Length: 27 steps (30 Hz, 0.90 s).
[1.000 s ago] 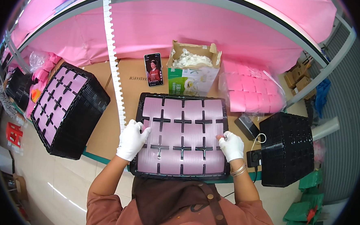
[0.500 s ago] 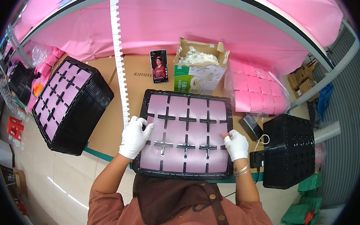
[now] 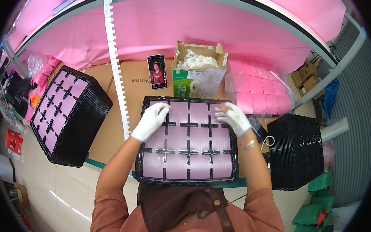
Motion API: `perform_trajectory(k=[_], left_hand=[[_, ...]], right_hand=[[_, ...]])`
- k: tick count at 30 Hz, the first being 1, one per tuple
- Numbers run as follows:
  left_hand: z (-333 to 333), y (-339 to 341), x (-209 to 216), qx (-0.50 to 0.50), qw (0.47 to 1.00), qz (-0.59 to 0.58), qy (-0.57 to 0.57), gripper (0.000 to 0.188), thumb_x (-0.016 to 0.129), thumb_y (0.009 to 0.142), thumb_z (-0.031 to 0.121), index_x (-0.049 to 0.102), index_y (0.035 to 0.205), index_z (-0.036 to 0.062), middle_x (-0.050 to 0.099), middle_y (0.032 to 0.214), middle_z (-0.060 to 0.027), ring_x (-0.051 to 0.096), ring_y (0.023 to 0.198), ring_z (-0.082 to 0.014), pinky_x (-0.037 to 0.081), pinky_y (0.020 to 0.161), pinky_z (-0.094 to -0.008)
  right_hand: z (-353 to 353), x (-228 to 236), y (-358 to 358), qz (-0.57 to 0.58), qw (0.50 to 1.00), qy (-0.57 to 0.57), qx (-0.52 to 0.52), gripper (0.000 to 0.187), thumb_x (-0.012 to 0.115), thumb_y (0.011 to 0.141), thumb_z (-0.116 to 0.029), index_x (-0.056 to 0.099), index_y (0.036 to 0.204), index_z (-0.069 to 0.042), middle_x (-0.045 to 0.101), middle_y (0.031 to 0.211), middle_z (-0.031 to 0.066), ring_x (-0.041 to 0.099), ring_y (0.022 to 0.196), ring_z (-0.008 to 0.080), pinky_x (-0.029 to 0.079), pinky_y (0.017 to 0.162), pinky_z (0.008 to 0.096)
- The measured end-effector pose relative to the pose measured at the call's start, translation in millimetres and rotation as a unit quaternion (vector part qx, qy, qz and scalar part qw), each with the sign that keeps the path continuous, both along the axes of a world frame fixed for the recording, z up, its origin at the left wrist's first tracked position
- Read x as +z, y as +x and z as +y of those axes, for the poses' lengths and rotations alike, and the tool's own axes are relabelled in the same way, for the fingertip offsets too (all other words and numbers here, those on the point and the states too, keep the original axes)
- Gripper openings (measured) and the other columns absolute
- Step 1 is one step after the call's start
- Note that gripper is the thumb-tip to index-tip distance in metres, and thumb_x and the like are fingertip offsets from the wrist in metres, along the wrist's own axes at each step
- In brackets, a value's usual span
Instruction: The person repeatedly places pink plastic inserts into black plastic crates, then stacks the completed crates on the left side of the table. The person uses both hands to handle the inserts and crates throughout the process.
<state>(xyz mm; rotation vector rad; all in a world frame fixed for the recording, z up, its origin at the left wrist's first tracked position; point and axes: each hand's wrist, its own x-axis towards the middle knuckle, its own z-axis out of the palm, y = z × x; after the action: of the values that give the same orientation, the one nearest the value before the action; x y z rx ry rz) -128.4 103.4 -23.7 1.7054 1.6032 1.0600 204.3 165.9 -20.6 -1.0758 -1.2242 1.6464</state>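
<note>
A black plastic tray lies in front of me, its face of shiny light-purple padded sheet set between black cross-shaped dividers. Over the upper left part of that sheet is my left hand in a white glove, its fingers loosely bent toward the surface. My right hand, gloved too with a bare fingertip showing, is at the upper right, fingers slightly curled and apart. I see nothing held in either hand. Whether the fingertips touch the sheet cannot be made out.
A tilted stack of black trays stands left, another right. Behind the tray are a phone, a carton of white scraps and wrapped pink padding. A white notched strip hangs down to the left.
Both hands have moved from the tray's left and right sides up and inward over its far part. The view has shifted slightly; the tray stays in place.
</note>
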Motion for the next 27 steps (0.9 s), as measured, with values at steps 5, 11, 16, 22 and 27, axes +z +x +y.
perform_trajectory(k=[5,11,16,22,27], left_hand=[[44.3,-2.2,-15.2,0.075,0.987,0.129,-0.053,0.025,0.055,0.095,0.023,0.065,0.096,0.0005,0.066,0.101,-0.0265,0.065,0.096,-0.0430,0.051,0.087,-0.0480],[4.4,-26.8,1.9,0.083,0.985,0.148,0.015,0.023,0.055,0.096,0.022,0.066,0.098,0.0013,0.066,0.096,-0.0234,0.065,0.094,-0.0409,0.051,0.085,-0.0469],[-69.5,-11.7,39.0,-0.056,0.993,0.099,-0.039,0.021,0.060,0.094,0.019,0.063,0.091,-0.0013,0.064,0.086,-0.0217,0.063,0.080,-0.0394,0.051,0.075,-0.0424],[-121.1,14.2,15.5,-0.160,0.923,0.349,-0.022,0.015,0.058,0.088,0.012,0.054,0.098,0.0010,0.055,0.093,-0.0183,0.061,0.078,-0.0369,0.053,0.067,-0.0437],[-157.0,19.0,35.3,-0.176,0.885,0.431,0.031,0.033,0.055,0.082,0.003,0.051,0.115,0.0043,0.051,0.113,-0.0161,0.060,0.090,-0.0313,0.058,0.070,-0.0373]], right_hand=[[47.2,-34.9,-1.9,-0.064,0.996,-0.049,-0.038,0.009,0.055,0.093,-0.005,0.056,0.101,-0.001,0.062,0.093,0.0093,0.067,0.083,0.0207,0.058,0.073,0.0327],[-0.8,6.9,3.2,-0.370,0.900,0.205,-0.108,0.014,0.062,0.089,-0.013,0.062,0.096,0.000,0.067,0.087,0.0108,0.063,0.072,0.0175,0.051,0.068,0.0300],[-90.1,22.7,18.0,-0.101,0.993,0.005,0.052,0.026,0.066,0.094,-0.025,0.061,0.094,0.001,0.068,0.085,0.0115,0.068,0.076,0.0177,0.055,0.067,0.0291],[-130.9,-2.1,11.4,-0.285,0.945,-0.094,0.128,0.032,0.062,0.096,-0.028,0.063,0.091,0.003,0.068,0.073,0.0135,0.069,0.066,0.0209,0.054,0.060,0.0331],[-149.4,25.4,12.9,-0.467,0.862,0.007,0.195,0.027,0.063,0.093,-0.024,0.066,0.091,0.003,0.065,0.070,0.0201,0.068,0.063,0.0279,0.052,0.061,0.0390]])
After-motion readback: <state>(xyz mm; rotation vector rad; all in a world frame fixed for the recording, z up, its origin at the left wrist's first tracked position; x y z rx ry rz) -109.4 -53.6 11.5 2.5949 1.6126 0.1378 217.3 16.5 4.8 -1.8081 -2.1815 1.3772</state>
